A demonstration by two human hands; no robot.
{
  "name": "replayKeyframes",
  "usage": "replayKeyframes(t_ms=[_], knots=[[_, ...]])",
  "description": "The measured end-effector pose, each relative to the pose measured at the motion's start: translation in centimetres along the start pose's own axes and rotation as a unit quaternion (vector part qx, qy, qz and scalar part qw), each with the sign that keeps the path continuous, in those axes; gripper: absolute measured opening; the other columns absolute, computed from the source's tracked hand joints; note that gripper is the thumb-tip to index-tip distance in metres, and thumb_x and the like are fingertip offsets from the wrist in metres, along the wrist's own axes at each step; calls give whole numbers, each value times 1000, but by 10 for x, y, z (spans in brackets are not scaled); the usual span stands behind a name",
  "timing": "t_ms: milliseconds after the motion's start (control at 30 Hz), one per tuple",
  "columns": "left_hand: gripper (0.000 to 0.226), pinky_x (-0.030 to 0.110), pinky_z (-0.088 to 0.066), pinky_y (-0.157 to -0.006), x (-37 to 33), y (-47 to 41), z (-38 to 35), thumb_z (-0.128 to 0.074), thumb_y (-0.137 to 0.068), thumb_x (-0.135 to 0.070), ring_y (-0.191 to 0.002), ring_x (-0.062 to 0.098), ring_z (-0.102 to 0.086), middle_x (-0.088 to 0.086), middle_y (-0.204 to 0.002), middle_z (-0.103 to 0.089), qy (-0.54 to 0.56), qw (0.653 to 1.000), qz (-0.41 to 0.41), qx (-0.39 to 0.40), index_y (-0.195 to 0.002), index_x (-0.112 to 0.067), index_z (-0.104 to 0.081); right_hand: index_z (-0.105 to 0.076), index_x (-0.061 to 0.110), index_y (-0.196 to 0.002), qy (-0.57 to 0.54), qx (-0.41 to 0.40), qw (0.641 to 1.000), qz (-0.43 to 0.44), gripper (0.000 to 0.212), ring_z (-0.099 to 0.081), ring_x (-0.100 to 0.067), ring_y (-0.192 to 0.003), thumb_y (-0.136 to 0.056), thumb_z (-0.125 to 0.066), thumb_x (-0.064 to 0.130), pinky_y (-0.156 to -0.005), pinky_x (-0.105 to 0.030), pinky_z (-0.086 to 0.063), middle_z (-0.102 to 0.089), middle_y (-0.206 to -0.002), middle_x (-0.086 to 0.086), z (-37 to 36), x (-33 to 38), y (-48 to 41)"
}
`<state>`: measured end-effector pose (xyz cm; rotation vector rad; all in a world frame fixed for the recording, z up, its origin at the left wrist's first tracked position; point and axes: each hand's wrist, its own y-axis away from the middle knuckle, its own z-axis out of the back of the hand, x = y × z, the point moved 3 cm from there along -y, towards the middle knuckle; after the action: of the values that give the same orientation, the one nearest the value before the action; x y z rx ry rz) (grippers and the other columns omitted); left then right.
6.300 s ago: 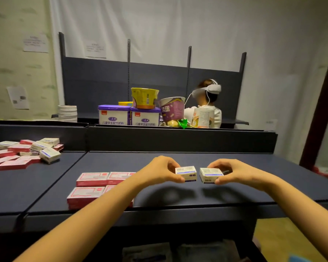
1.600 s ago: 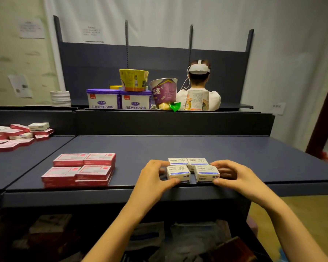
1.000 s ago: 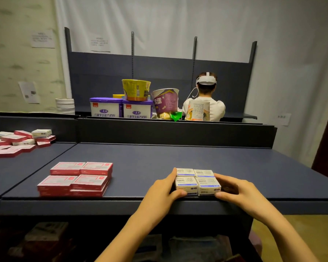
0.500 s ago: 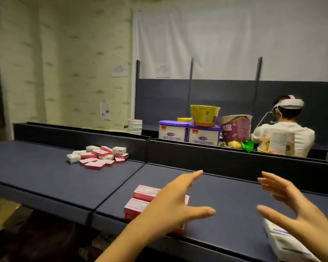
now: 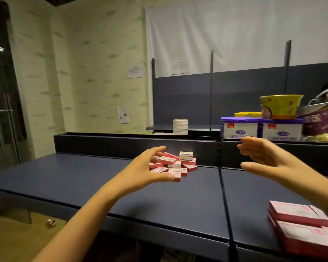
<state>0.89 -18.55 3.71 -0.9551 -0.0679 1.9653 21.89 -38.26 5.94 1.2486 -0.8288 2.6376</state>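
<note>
Boxes (image 5: 177, 169) are looking light, stiff yet crushable, best pinched across 2 long sides, while left hand (image 5: 142, 167) and right hand (image 5: 267, 161) are hovering empty, fingers spread.

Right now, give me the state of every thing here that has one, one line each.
left hand, open, fingers spread, in front of the loose boxes.
right hand, open, holds nothing.
loose boxes, jumbled in a heap.
white box, lying on top of the heap.
red boxes, neatly stacked.
tubs, upright, lids on.
yellow bowl, upright on the tubs.
</note>
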Motion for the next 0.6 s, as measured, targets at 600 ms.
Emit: replayKeyframes(t_ms=[600], knots=[[67,25,-40,-102,204,-89,21,-75,-77,-25,-118,12,-50,1,-137,-48,40,985,80,145,-135,-21,-42,-29,15,-141,20,-35,989,-143,72,-38,-27,-134,-82,-68,25,-108,-40,-33,-36,-148,-9,-128,-76,-181]])
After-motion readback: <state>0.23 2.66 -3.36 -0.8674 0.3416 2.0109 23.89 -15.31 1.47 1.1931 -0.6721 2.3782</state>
